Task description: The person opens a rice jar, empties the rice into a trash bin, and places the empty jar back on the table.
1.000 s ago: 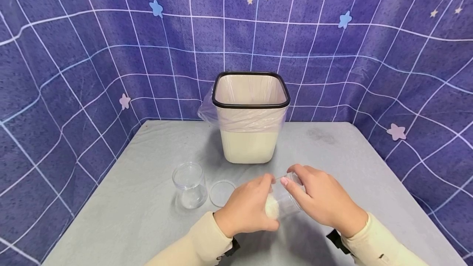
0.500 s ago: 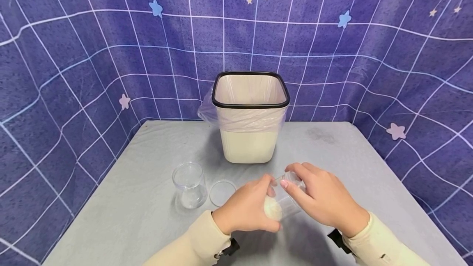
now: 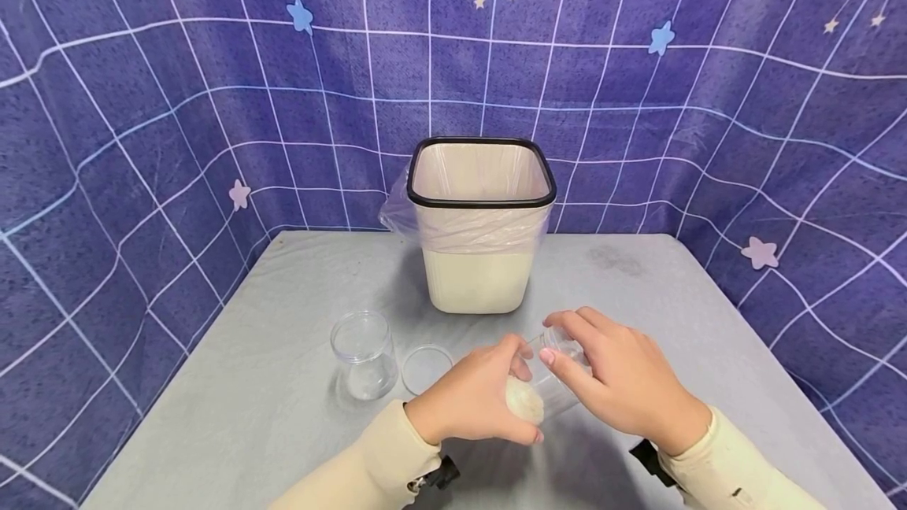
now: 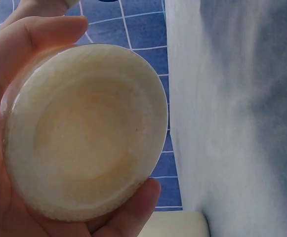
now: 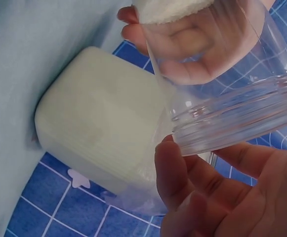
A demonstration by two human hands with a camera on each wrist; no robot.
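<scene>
A clear plastic jar [image 3: 556, 390] lies tilted between my two hands above the table. Whitish grains [image 3: 524, 400], too fine to identify, fill its bottom end. My left hand [image 3: 475, 396] grips that end, with thumb and fingers wrapped around the base [image 4: 86, 133] in the left wrist view. At the threaded mouth [image 5: 237, 118], my right hand [image 3: 623, 380] curls its thumb and fingers around the rim; whether a lid sits there cannot be told. To the left stands a second clear jar [image 3: 364, 356], upright, beside a flat clear disc like a lid [image 3: 425, 370].
A cream bin [image 3: 478, 282] with a black rim and a clear plastic liner stands behind the hands. Grey cloth covers the table [image 3: 269, 384]. Blue gridded curtain [image 3: 340, 124] encloses the back and sides.
The held jar has tilted slightly more, showing more of the grains beside my left palm. My right hand has shifted a little upward at the mouth. Other things stay put.
</scene>
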